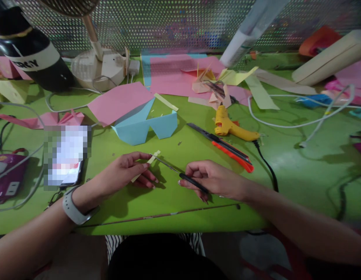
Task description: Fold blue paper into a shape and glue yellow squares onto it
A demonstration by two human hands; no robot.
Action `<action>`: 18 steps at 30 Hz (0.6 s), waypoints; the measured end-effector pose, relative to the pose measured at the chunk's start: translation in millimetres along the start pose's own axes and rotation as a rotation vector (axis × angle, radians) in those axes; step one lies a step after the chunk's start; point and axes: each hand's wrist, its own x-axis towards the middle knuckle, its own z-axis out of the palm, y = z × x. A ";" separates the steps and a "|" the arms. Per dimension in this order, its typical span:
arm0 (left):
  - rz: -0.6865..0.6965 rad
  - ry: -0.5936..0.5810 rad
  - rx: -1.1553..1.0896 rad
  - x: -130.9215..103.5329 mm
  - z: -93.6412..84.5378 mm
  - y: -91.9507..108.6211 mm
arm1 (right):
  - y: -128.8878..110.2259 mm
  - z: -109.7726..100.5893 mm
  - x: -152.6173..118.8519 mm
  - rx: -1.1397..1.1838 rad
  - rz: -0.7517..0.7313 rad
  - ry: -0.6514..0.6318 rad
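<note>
My left hand [136, 169] pinches a narrow pale yellow paper strip [153, 156] between thumb and forefinger, above the green table. In my right hand [205, 179] are scissors [193, 182] with black handles, my fingers around the loops. Their thin blades point left and meet the strip near my left fingertips; whether they are parted I cannot tell. Beyond my hands lies a folded light blue paper shape like a pair of glasses [136, 126]. Another pale yellow strip [166, 102] rests by its upper right edge.
A red and black utility knife [227, 149] and a yellow glue gun [234, 126] lie right of centre. Pink paper sheets [122, 103] and scraps spread behind. At left are a phone [68, 155], a purple power box [8, 175], a black bottle [34, 50] and loose cables.
</note>
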 end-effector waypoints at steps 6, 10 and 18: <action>0.004 -0.012 0.007 0.1 -0.5 -1.0 | -0.2 -0.5 -0.5 0.006 -0.002 -0.007; 0.000 -0.001 0.013 -0.8 0.4 0.4 | 0.1 -0.4 -0.7 0.006 -0.003 -0.009; -0.012 0.014 0.019 -1.3 1.0 0.9 | -0.6 0.1 -1.0 0.011 -0.016 -0.010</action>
